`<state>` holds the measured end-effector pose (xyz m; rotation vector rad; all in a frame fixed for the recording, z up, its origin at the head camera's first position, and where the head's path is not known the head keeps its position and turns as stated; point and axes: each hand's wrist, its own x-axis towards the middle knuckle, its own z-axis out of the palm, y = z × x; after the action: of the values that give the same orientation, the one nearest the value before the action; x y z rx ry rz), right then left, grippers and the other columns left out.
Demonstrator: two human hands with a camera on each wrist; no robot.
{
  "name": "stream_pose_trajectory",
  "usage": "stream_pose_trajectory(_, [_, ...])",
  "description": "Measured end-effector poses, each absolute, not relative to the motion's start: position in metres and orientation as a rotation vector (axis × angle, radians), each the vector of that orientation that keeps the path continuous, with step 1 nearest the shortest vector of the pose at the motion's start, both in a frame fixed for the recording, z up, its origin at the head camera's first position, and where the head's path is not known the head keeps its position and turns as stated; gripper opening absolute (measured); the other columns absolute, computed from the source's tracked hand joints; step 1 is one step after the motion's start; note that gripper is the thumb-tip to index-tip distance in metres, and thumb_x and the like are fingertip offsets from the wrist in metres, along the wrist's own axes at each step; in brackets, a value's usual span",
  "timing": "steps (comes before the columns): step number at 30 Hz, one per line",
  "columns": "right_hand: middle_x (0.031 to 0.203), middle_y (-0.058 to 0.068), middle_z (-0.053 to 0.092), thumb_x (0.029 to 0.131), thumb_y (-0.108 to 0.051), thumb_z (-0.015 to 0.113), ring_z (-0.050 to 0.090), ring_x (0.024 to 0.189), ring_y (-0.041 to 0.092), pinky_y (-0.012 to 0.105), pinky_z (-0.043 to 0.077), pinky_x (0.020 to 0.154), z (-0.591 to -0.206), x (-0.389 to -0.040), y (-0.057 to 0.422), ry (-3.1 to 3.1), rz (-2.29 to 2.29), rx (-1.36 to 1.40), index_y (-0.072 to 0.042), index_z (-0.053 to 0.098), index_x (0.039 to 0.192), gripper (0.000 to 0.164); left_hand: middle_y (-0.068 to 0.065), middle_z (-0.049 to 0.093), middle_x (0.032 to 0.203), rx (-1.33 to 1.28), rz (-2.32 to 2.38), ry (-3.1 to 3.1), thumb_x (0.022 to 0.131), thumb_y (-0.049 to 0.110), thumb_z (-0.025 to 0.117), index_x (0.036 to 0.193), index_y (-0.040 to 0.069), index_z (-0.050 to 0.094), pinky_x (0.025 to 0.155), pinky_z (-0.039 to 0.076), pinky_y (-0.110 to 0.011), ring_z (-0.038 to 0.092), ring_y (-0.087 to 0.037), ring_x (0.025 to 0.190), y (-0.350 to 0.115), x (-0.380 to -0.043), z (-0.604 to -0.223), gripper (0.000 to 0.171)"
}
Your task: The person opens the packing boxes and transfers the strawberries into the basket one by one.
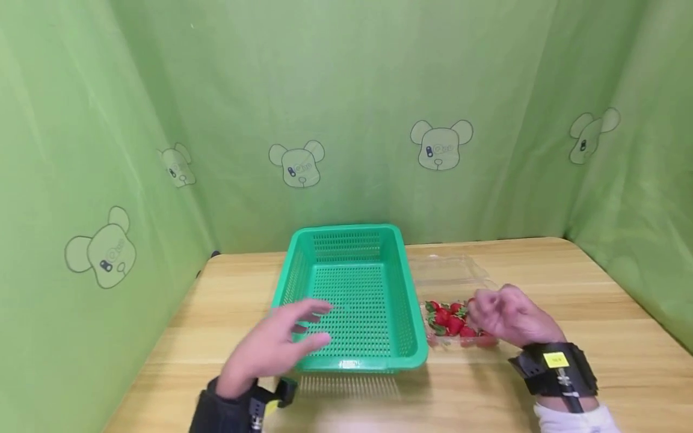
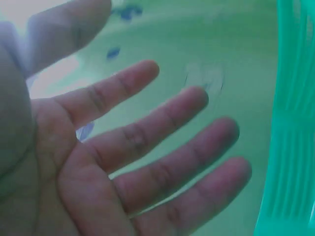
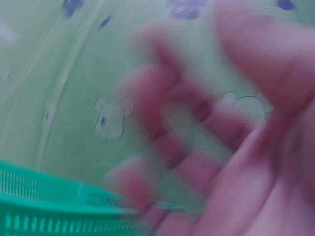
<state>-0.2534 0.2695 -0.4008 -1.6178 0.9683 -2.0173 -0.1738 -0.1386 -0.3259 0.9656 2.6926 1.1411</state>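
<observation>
My left hand [image 1: 276,343] hovers over the front left corner of a green plastic basket [image 1: 397,362], thumb and fingers spread, holding nothing. In the left wrist view its fingers [image 2: 167,174] are nearly straight, with the basket wall [image 2: 290,147] beyond them. My right hand [image 1: 511,316] is above the right end of a clear plastic box [image 1: 446,341] of red strawberries [image 1: 453,325], partly covering it. Blurred in the right wrist view, its fingers [image 3: 152,108] bend loosely with nothing visible between them. The perforated basket floor shows no fruit.
The clear box's hinged lid [image 1: 441,269] lies back behind the strawberries, right beside the basket. Basket and box stand on a light wooden table [image 1: 541,264]. Green curtains [image 1: 357,90] with bear-head prints close off the back and both sides.
</observation>
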Motion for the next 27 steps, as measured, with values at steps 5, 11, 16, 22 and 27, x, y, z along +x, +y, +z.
stream_pose_trajectory(5, [0.067,0.009,0.037,0.098,-0.027,0.041,0.033,0.068,0.027,0.038,0.028,0.073,-0.398,-0.247,0.266,0.130,-2.623,-1.055,-0.005,0.033,0.065,0.041,-0.017,0.054,0.134,0.716,1.196,2.824,0.094,0.030,0.058,0.134,0.010,0.047,0.094,0.047,-0.054,0.052,-0.036,0.118,-0.179,-0.192,-0.332,0.046])
stream_pose_trajectory(11, [0.047,0.003,0.017,0.072,-0.014,0.049,0.016,0.044,0.022,0.035,0.011,0.048,-0.389,-0.233,0.272,-0.258,-3.251,0.278,-0.009,0.024,0.049,0.034,-0.023,0.051,0.134,0.427,1.195,2.805,0.094,0.022,0.059,0.136,0.009,0.045,0.091,0.048,-0.055,0.053,-0.041,0.116,-0.209,-0.214,-0.353,0.046])
stream_pose_trajectory(16, [0.044,-0.002,0.022,0.086,-0.003,0.045,0.019,0.039,0.014,0.028,0.017,0.037,-0.381,-0.240,0.266,0.920,-3.321,0.622,-0.011,0.031,0.050,0.040,-0.026,0.052,0.131,0.331,1.292,2.640,0.088,0.013,0.066,0.136,0.010,0.046,0.088,0.050,-0.054,0.058,-0.038,0.108,-0.217,-0.222,-0.363,0.052])
stream_pose_trajectory(22, [0.069,0.007,0.060,0.094,-0.016,0.051,0.053,0.058,0.018,0.028,0.042,0.048,-0.386,-0.245,0.270,2.747,-2.032,0.466,0.001,0.062,0.081,0.024,-0.024,0.054,0.124,0.326,1.310,2.549,0.083,0.013,0.071,0.137,0.008,0.045,0.085,0.052,-0.050,0.064,-0.029,0.095,-0.217,-0.223,-0.365,0.060])
stream_pose_trajectory(27, [0.114,0.032,0.058,0.092,-0.021,0.053,0.055,0.095,0.046,0.049,0.046,0.068,-0.399,-0.247,0.278,3.129,-0.958,0.076,0.002,0.058,0.116,0.034,-0.023,0.056,0.116,0.345,1.299,2.509,0.082,0.014,0.072,0.137,0.006,0.043,0.081,0.053,-0.049,0.066,-0.024,0.083,-0.214,-0.221,-0.366,0.063])
